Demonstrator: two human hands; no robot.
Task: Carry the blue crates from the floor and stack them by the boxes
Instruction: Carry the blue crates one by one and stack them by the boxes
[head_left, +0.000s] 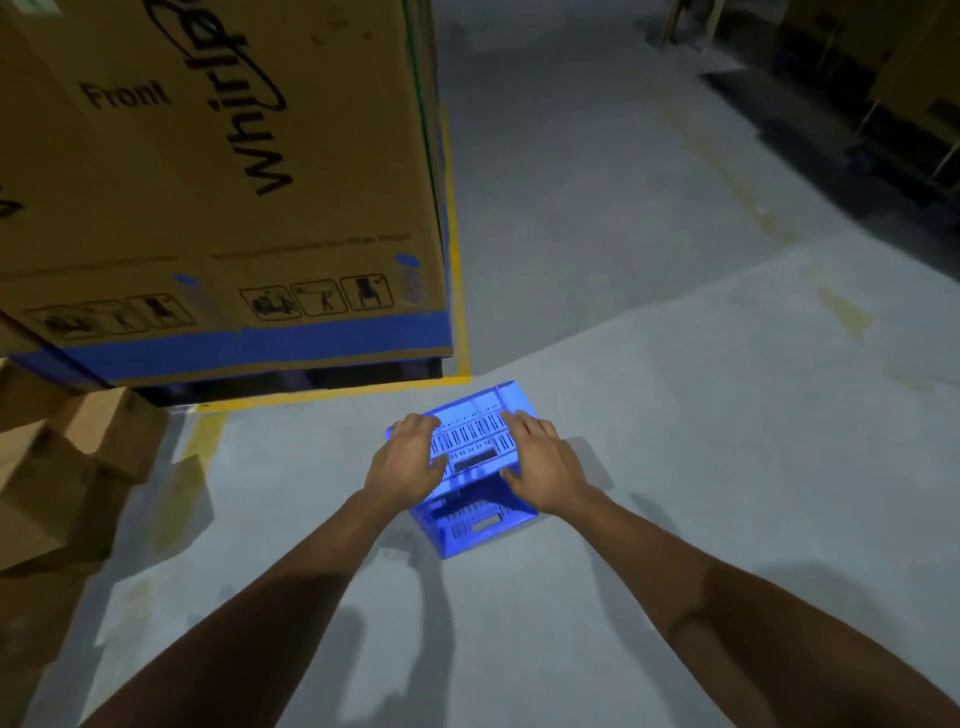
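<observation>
Head view. The left hand (410, 460) and right hand (540, 467) press flat, fingers spread, on the slotted top panel of a blue crate (470, 441), one near each end; neither hand is curled around an edge. A second blue crate (480, 519) sits directly beneath, the two stacked on the grey floor (701, 415). Just beyond the stack a yellow floor line (332, 397) borders a large printed cardboard box (218, 208) with a blue band along its base. Smaller brown boxes (67, 467) stand to the left, near the stack but apart from it.
</observation>
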